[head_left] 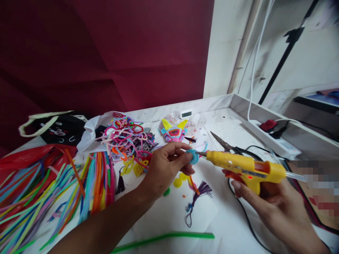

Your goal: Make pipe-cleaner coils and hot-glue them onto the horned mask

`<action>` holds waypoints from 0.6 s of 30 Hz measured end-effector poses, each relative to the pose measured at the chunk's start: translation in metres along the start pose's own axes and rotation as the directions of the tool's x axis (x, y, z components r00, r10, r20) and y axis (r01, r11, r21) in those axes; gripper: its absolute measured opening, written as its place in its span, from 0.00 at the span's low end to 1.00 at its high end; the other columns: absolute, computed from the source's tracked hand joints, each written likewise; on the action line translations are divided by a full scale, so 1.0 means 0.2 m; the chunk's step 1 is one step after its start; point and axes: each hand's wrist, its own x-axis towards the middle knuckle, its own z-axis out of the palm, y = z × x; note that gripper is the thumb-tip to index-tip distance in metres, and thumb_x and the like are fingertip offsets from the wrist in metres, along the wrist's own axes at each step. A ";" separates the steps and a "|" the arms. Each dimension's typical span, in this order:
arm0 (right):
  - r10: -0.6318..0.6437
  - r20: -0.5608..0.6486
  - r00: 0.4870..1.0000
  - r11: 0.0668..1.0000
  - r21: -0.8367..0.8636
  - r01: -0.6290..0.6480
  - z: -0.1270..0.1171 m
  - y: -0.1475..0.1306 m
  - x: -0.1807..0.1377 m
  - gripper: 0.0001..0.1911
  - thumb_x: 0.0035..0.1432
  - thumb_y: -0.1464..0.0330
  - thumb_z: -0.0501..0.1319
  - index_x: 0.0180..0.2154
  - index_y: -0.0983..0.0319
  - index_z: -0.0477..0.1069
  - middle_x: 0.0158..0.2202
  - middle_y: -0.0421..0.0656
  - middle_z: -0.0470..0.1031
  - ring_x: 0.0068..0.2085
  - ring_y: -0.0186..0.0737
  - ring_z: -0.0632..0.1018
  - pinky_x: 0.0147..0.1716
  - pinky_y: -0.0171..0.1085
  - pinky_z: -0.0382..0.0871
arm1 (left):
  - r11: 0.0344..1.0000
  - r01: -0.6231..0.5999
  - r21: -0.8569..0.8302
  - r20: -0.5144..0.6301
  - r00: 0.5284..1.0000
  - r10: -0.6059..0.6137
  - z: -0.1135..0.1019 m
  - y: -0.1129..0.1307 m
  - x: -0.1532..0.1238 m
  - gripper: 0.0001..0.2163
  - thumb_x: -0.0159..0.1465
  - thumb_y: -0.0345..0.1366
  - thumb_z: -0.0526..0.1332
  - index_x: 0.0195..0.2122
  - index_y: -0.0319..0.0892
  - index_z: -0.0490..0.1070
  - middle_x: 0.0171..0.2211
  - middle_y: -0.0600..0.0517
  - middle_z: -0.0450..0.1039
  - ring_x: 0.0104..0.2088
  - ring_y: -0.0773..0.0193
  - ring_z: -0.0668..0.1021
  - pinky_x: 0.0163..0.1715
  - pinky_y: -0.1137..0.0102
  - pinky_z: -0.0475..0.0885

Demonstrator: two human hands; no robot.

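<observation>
My left hand (165,165) pinches a small blue coil of pipe cleaner (193,156) between thumb and fingers, held above the white table. My right hand (267,201) grips a yellow hot glue gun (246,169) by its handle, a finger at the trigger. The gun's metal tip touches the right side of the blue coil. A clear glue stick pokes out of the gun's rear. Below the coil lie small yellow coils (178,182), an orange piece and a purple tassel (201,190).
Straight coloured pipe cleaners (53,190) fan over the left. A tangle of bent ones (127,139) and a colourful mask piece (174,133) lie behind. Scissors (224,143), a power strip (272,135), a green pipe cleaner (169,237) and a black cable (243,215) surround my hands.
</observation>
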 end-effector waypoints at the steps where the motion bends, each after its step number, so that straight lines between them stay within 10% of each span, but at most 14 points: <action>1: 0.001 0.001 1.000 1.000 0.003 -0.001 0.00 0.00 0.00 0.28 0.36 0.60 0.76 0.40 0.58 0.71 0.35 0.45 0.80 0.34 0.48 0.81 0.28 0.36 0.79 | 1.000 0.000 0.001 -0.003 1.000 0.000 0.00 0.00 0.00 0.10 0.55 0.35 0.69 0.37 0.39 0.74 0.22 0.56 0.75 0.20 0.69 0.78 0.21 0.77 0.75; 18: -0.157 -0.005 0.988 0.967 -0.204 0.152 -0.01 0.07 0.00 0.25 0.43 0.56 0.72 0.43 0.56 0.72 0.43 0.46 0.78 0.38 0.52 0.81 0.32 0.41 0.80 | 1.000 -0.017 0.007 -0.004 1.000 0.017 0.00 -0.02 0.01 0.09 0.55 0.34 0.69 0.36 0.39 0.75 0.22 0.56 0.75 0.19 0.70 0.78 0.22 0.77 0.75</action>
